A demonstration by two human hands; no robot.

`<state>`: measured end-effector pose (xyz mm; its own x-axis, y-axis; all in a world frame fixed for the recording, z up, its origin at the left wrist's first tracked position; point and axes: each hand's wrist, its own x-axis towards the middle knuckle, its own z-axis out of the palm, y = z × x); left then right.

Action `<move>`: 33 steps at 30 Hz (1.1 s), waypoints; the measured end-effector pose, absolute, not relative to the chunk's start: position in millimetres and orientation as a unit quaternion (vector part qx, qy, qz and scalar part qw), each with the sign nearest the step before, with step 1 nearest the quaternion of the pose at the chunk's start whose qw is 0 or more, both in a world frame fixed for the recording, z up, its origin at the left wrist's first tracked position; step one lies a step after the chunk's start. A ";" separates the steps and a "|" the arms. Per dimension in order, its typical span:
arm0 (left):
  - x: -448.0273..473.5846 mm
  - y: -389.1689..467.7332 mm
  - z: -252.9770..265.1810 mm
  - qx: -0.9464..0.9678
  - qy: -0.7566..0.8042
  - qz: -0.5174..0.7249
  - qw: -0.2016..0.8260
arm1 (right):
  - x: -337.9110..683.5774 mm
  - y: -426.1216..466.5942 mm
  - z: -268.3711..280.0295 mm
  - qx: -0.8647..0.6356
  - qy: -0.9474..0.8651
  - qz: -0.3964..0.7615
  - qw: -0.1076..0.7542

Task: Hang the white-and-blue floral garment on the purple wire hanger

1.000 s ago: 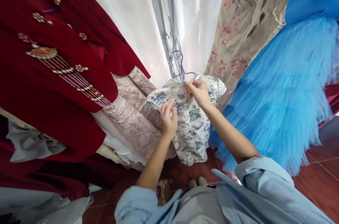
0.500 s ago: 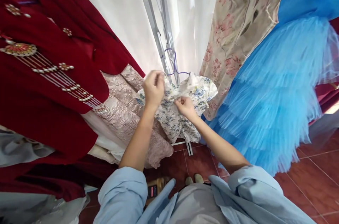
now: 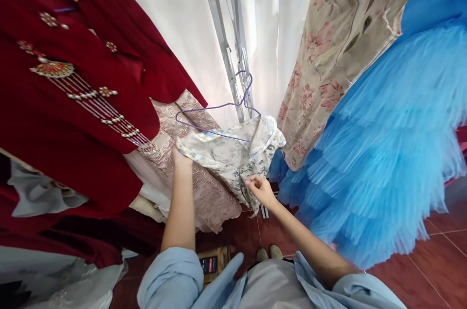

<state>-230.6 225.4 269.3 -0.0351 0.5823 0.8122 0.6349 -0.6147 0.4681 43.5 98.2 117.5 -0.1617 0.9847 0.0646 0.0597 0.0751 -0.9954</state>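
A white blouse point(image 3: 233, 153) with a blue and yellow floral print hangs by one shoulder from a thin purple wire hanger point(image 3: 209, 107). The hanger's left arm is bare, and its lower bar crosses in front of the blouse. My left hand point(image 3: 181, 159) is closed on the blouse's left side and pulls it outward, its fingertips hidden by the fabric. Lower down, my right hand point(image 3: 260, 190) pinches the front of the blouse between thumb and fingertips.
A grey metal stand point(image 3: 222, 31) rises before a white curtain point(image 3: 164, 17). Dark red velvet clothing point(image 3: 109, 70) with beaded ornaments hangs left, above a pink textured skirt point(image 3: 215, 197). At right are a beige floral garment point(image 3: 310, 90) and a blue tiered tulle dress point(image 3: 368, 153).
The blouse's left shoulder has come off the hanger, baring that arm. My left hand has moved left and down with the fabric; my right hand has moved lower.
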 end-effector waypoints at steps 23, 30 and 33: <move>-99.2 95.0 137.9 -0.690 -0.458 -0.319 -0.460 | 192.2 88.1 268.9 -0.371 -0.752 0.303 0.452; -151.9 91.0 168.9 -0.722 -0.480 -0.397 -0.301 | 226.9 76.9 262.6 -0.447 -0.701 0.266 0.487; -160.2 86.6 206.0 -0.727 -0.398 -0.476 -0.294 | 237.2 78.1 258.5 -0.478 -0.661 0.282 0.505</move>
